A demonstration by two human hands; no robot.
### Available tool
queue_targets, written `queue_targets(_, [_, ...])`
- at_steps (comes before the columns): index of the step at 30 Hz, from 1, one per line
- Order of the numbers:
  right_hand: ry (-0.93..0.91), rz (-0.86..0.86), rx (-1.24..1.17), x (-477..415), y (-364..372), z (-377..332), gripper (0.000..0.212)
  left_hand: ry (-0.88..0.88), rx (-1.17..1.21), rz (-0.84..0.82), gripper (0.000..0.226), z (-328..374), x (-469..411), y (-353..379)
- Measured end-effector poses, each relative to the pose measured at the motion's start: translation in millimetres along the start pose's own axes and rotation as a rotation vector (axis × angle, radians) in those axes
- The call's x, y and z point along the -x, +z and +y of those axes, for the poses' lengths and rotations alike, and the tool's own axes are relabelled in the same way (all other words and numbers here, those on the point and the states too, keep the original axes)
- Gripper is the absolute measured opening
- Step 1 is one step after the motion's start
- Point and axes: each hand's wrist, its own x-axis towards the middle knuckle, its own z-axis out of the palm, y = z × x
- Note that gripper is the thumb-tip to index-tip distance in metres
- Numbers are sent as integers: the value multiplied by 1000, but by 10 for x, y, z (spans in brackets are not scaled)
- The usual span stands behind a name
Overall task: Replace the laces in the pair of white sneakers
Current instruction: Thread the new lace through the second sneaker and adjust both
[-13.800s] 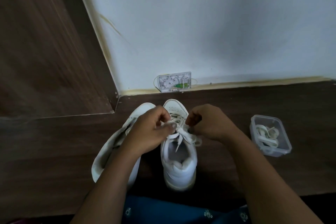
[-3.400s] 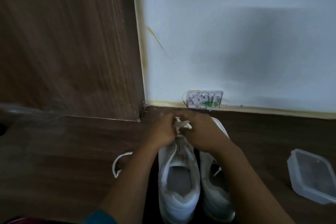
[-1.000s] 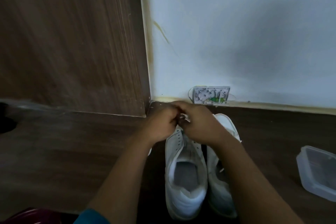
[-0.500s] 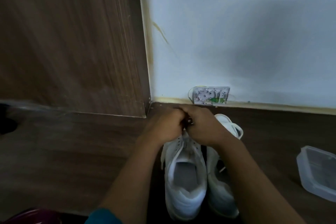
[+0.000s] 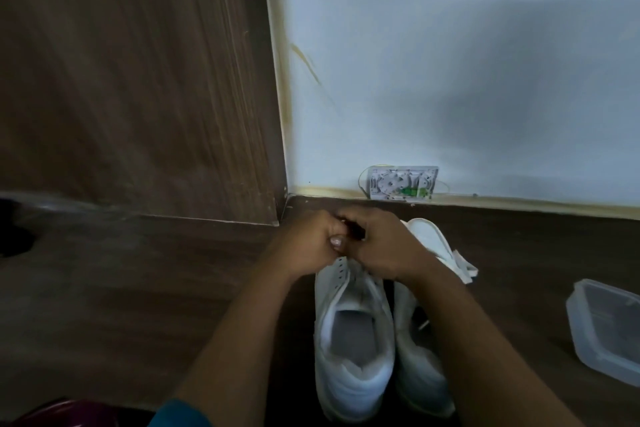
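Two white sneakers stand side by side on the dark wooden floor, toes toward the wall. Over the front eyelets of the left sneaker (image 5: pixel 349 333), my left hand (image 5: pixel 308 246) and my right hand (image 5: pixel 384 250) are pressed together, fingers curled. They appear to pinch a white lace between them; the pinch itself is hidden. A flat end of the lace (image 5: pixel 464 269) trails out from under my right hand across the toe of the right sneaker (image 5: pixel 420 378). The left sneaker's upper eyelets show bare.
A clear plastic container (image 5: pixel 604 329) sits on the floor at the right. A small white wall box (image 5: pixel 403 183) is fixed at the base of the pale wall. A wooden panel (image 5: pixel 138 80) rises at the left. A dark red object (image 5: pixel 52 412) shows at the bottom left.
Both hands stay clasped at the left sneaker's front eyelets. The lace end on the right sneaker has shifted slightly outward to the right. Earlier, the container held laces and the sneakers were apart.
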Motion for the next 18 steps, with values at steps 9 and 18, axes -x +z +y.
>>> queue_targets(9, [180,-64,196,-57,-97,94,17,-128,1,-47,22,103,-17,9])
queue_targets(18, [305,-17,223,-56,-104,157,23,-391,94,-89,21,75,-19,77])
